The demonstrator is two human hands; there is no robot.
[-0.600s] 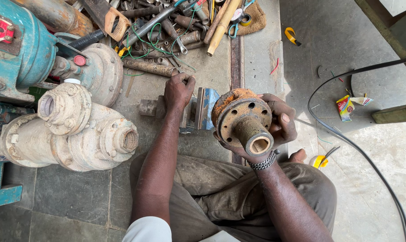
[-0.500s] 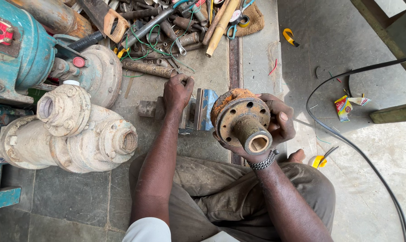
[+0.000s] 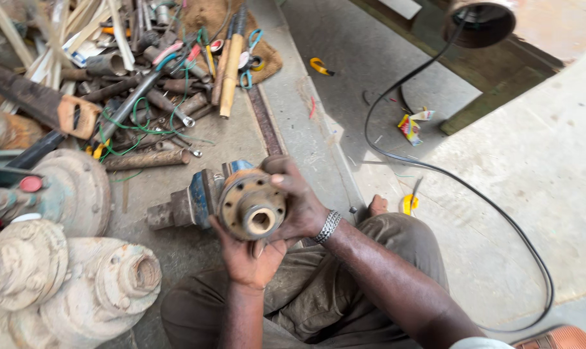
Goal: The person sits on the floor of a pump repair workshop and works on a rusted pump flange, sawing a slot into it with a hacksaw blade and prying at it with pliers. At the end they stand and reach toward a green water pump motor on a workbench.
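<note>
Both hands clamp a rusty round flange [image 3: 251, 205] with bolt holes and a hollow hub: left hand [image 3: 249, 255] beneath, right hand [image 3: 299, 200] beside it.

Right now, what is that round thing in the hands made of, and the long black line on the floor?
The round flanged part looks like cast metal, probably iron or steel: orange-brown rust coats its dull, rough face, with bolt holes around a hollow hub. Both the left hand and right hand hold it. The black cable looks rubber- or plastic-sheathed: smooth, matte, bending in loose curves.
</note>
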